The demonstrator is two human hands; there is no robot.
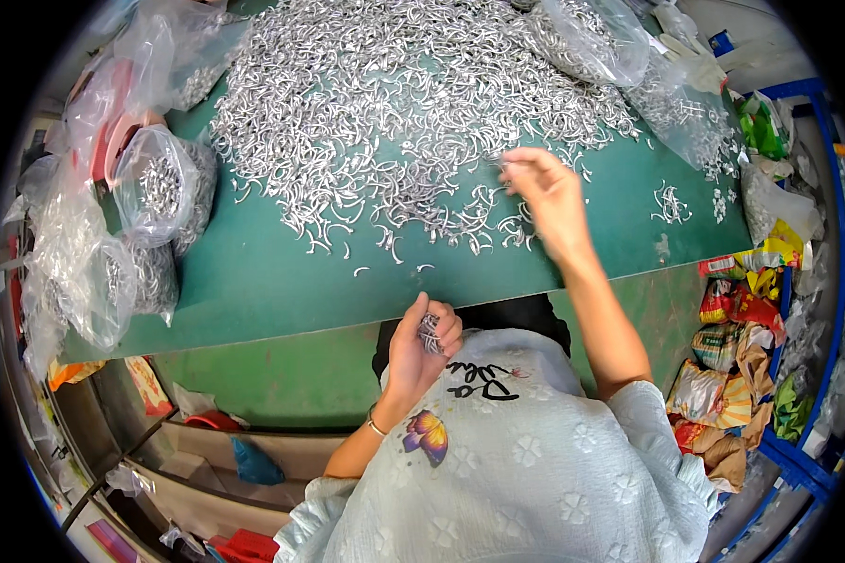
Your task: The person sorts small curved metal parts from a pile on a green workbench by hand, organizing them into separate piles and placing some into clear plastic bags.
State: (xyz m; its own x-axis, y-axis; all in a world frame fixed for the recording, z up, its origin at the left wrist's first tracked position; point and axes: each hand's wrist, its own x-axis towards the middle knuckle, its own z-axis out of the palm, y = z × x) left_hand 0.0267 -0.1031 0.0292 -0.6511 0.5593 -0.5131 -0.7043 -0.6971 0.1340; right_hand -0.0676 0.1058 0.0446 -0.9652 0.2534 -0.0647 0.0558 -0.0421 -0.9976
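A large heap of small curved silver metal pieces (385, 103) covers the far part of the green tabletop (253, 281). My right hand (545, 192) reaches to the heap's near right edge, with its fingertips pinched on one small metal piece. My left hand (425, 342) is held close to my chest, below the table's near edge. It is closed around a bunch of the same silver metal pieces (430, 333). A thin bracelet sits on my left wrist.
Clear plastic bags of metal pieces (160, 183) line the table's left side, and more bags (591, 38) lie at the far right. Crumpled colourful wrappers (732, 375) fill a blue-framed bin on the right. Boxes and shelves (207, 460) stand under the table at lower left.
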